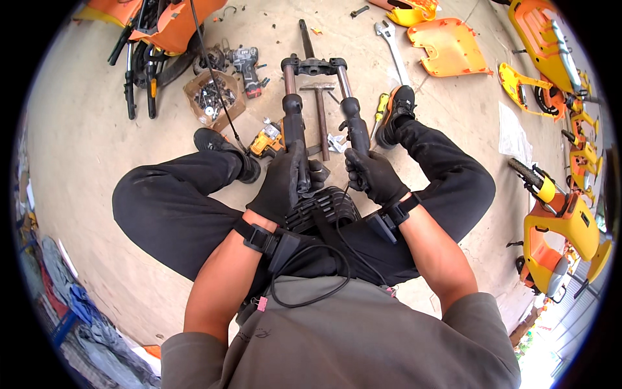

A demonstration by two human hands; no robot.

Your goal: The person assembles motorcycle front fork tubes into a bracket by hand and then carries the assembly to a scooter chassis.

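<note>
I sit on the concrete floor (84, 149) with the front fork assembly (317, 97) standing out between my legs. My left hand (285, 185) is wrapped tight around its left leg, my right hand (374, 176) closed around the right. Best to grip both evenly, keeping the fork clear of the hammer (320, 117) beneath.

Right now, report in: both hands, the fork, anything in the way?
Left hand gripping left fork leg. Right hand gripping right fork leg. Hammer on floor between legs.
</note>
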